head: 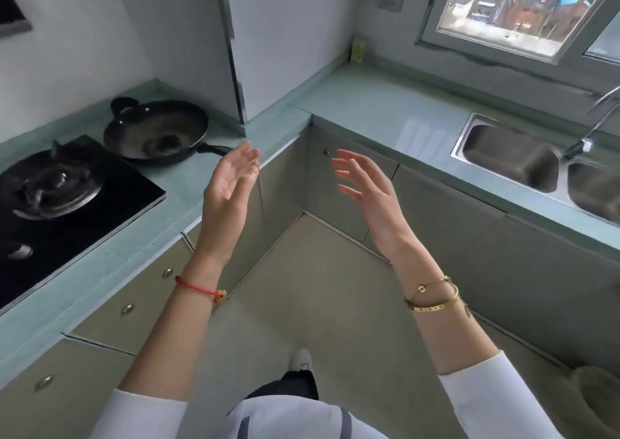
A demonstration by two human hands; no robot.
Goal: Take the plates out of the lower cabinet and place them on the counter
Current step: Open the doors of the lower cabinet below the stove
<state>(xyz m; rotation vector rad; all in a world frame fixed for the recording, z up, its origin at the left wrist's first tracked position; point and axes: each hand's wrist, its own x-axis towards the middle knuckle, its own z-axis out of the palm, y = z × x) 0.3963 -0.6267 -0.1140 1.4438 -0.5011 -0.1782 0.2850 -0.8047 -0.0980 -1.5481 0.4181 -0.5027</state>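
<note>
No plates are in sight. My left hand (226,190) and my right hand (365,187) are raised in front of me, palms facing each other, fingers spread, holding nothing. They hover over the floor in the inner corner of an L-shaped pale green counter (375,103). Below the counter run grey-green lower cabinet doors (446,217) with small round knobs, all closed. The corner door with a knob (326,152) lies just behind my right fingertips.
A black wok (157,133) sits on the left counter beside a black gas hob (57,197). A steel double sink (513,160) with a tap is at the right, under a window. A pale bin (593,401) stands on the floor at lower right.
</note>
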